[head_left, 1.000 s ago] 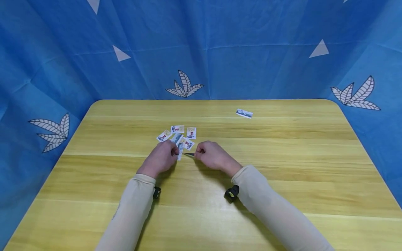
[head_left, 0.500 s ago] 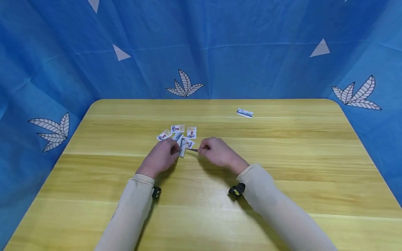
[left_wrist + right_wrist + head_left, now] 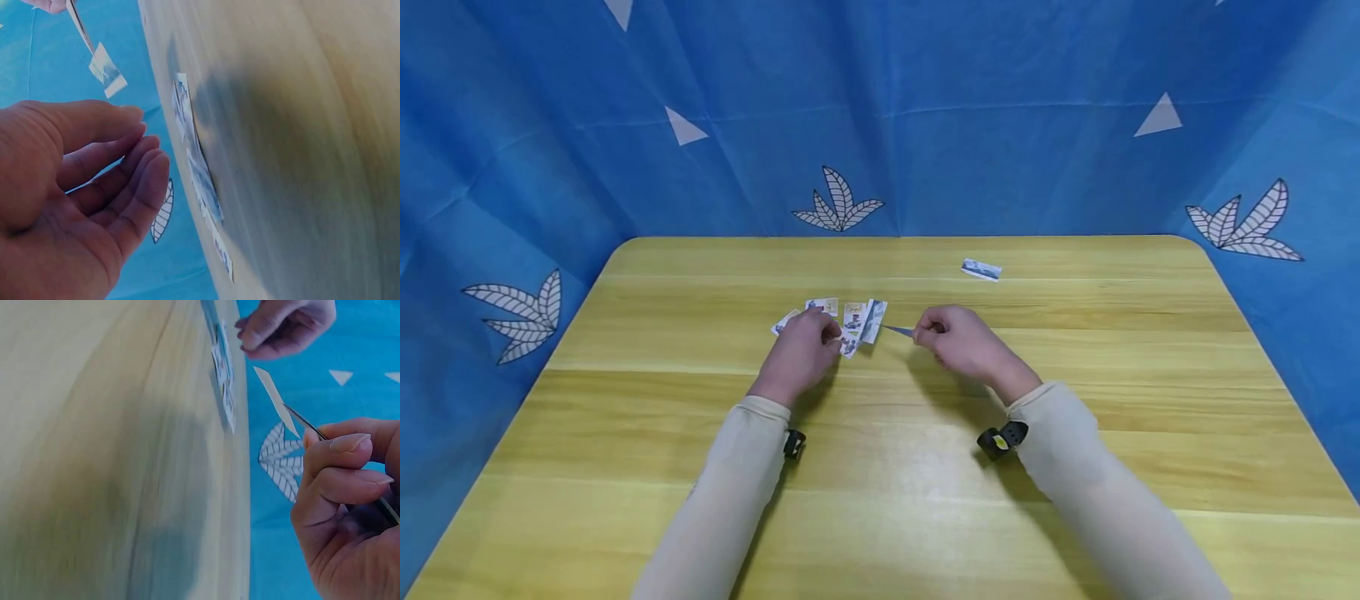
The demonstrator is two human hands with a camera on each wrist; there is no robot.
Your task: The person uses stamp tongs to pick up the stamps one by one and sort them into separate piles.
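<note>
In my right hand point(image 3: 966, 343) I hold a pair of slim metal tweezers point(image 3: 302, 419), gripped between thumb and fingers. Their tips pinch a small blue-and-white stamp point(image 3: 873, 322), which is tilted and raised off the table in both wrist views. My left hand point(image 3: 799, 354) hovers over the cluster of stamps on the table point(image 3: 199, 156), its fingers loosely curved with nothing visible between them. Several printed stamps, one of them upright point(image 3: 853, 315), lie close together just beyond it. The left hand partly hides some of this cluster in the head view.
A lone blue-and-white stamp point(image 3: 981, 269) lies near the far edge of the wooden table point(image 3: 880, 500). A blue patterned cloth point(image 3: 1000, 108) hangs behind the table and along its sides.
My right hand has moved away and to the right, and the stamp in the tweezers has come up off the cluster. My left hand has shifted slightly right and forward.
</note>
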